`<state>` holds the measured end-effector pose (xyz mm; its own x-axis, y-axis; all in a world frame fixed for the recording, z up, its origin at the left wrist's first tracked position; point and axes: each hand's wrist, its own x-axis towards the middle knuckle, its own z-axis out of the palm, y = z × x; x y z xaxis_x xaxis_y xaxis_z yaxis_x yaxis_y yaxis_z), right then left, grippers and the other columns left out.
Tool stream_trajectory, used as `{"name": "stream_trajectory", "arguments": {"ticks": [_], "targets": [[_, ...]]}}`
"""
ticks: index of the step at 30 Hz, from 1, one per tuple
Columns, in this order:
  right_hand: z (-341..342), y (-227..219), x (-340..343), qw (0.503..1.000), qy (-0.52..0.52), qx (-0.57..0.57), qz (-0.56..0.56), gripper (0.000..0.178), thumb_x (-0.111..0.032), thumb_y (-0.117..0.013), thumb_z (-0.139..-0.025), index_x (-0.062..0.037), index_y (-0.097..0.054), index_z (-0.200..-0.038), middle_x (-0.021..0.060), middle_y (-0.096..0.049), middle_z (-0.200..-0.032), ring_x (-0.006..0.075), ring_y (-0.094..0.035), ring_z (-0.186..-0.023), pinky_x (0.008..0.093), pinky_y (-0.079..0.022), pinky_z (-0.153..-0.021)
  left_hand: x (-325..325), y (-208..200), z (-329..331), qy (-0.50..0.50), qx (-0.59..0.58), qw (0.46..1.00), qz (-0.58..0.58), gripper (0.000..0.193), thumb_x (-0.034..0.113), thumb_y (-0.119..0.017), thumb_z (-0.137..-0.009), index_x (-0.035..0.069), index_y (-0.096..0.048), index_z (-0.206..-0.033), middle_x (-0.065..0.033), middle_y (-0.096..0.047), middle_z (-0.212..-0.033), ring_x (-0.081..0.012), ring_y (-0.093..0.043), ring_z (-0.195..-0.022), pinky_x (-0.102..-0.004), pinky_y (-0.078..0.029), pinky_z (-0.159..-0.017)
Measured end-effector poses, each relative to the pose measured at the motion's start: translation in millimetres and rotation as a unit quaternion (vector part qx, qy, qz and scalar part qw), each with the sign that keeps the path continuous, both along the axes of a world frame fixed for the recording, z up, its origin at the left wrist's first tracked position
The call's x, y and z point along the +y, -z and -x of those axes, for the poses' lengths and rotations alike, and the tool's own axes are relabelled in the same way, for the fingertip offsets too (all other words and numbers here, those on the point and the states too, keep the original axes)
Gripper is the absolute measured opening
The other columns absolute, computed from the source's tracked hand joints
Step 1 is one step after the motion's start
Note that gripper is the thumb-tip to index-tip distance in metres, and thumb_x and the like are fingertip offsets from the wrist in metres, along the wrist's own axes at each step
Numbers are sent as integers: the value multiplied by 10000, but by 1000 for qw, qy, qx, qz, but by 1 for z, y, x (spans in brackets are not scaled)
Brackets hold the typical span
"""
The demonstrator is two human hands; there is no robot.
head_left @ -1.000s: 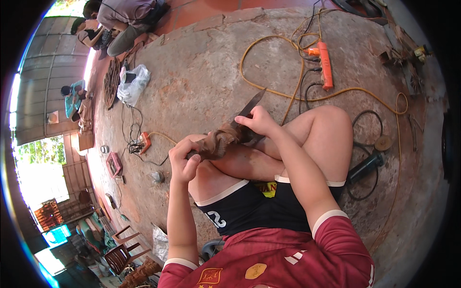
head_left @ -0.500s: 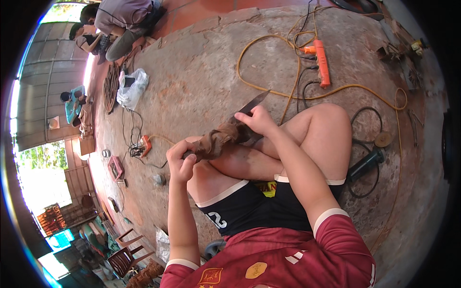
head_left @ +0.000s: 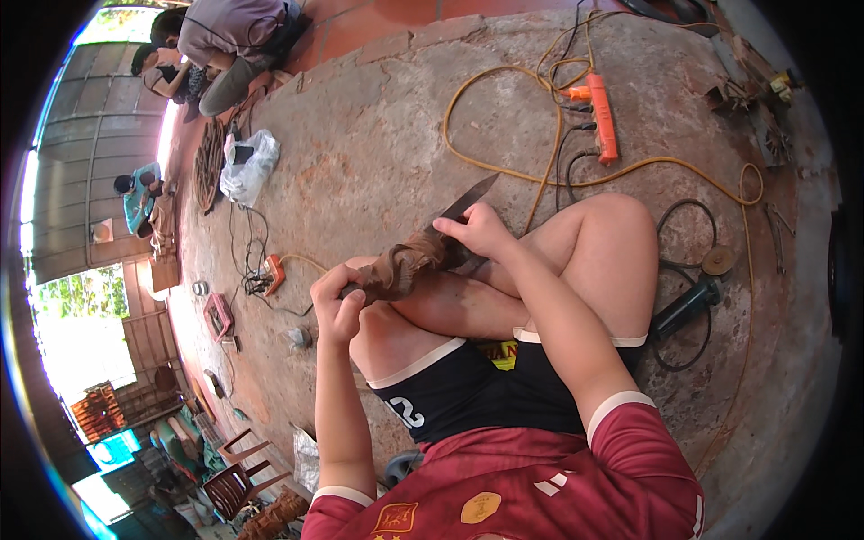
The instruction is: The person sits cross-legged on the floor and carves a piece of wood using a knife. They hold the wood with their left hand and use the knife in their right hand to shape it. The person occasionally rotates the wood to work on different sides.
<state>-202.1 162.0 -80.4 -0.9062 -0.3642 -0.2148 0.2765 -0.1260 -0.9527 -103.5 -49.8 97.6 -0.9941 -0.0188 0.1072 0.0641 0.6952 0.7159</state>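
Across my lap lies a twisted brown piece (head_left: 402, 267), which looks like carved wood. A dark, pointed knife blade (head_left: 471, 197) sticks out past its far right end; my fingers hide whether the two are joined. My left hand (head_left: 337, 301) is closed round the near left end of the brown piece, where a dark stub shows by the thumb. My right hand (head_left: 477, 231) grips the other end, its thumb lying along the base of the blade. The blade tip points away and to the right, over the floor.
An orange power strip (head_left: 603, 119) with a yellow cable lies ahead on the right. By my right knee rests a dark green power tool (head_left: 688, 308). At left are a plastic bag (head_left: 250, 167), an orange socket block (head_left: 273, 274) and a brown chair (head_left: 236, 486). Other people sit far left.
My right hand and the blade have shifted slightly left and toward me. My left hand keeps nearly the same place and grip.
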Motion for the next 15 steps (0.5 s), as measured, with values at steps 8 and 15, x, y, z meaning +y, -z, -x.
{"name": "stream_trajectory", "arguments": {"ticks": [8, 15], "targets": [[-2, -6, 2, 999, 31, -22, -15, 332, -297, -774, -822, 23, -708, -768, 65, -674, -666, 110, -584, -623, 324, -482, -592, -6, 2, -7, -36, -21, 999, -28, 294, 250, -531, -630, -20, -543, -745, -46, -476, -643, -144, -445, -613, -286, -353, -570], [-2, -3, 3, 989, -18, 17, -145, 302, -278, -772, -828, 18, -717, -842, 87, -704, -725, 131, -614, -646, 339, -498, -626, -2, -2, -6, -49, -36, 998, -22, 290, 239, -521, -624, -20, -548, -750, -58, -490, -665, -145, -450, -627, -279, -351, -581]]}}
